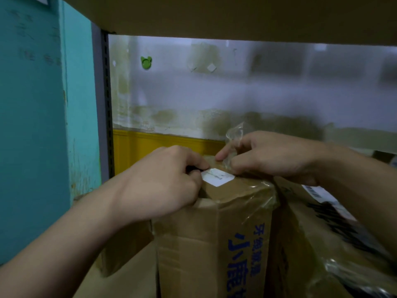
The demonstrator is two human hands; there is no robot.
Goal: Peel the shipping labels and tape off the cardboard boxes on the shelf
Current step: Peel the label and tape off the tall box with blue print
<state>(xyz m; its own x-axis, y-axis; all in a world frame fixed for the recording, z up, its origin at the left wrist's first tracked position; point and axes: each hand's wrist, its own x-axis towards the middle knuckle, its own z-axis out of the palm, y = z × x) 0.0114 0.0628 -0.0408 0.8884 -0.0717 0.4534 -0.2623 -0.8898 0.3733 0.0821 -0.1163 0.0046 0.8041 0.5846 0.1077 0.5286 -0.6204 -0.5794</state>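
The left hand (167,183), fingers curled tight, pinches the near edge of the white label (218,177), with something dark, possibly a tool, between its fingertips. Just beside it, the right hand (272,155) pinches a crumpled strip of clear tape (234,134) lifted off the top of the cardboard box (206,233). The blue-printed box stands directly under both hands.

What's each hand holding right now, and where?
Left hand pinches the white label at its left edge; right hand pinches the clear tape just above the box.
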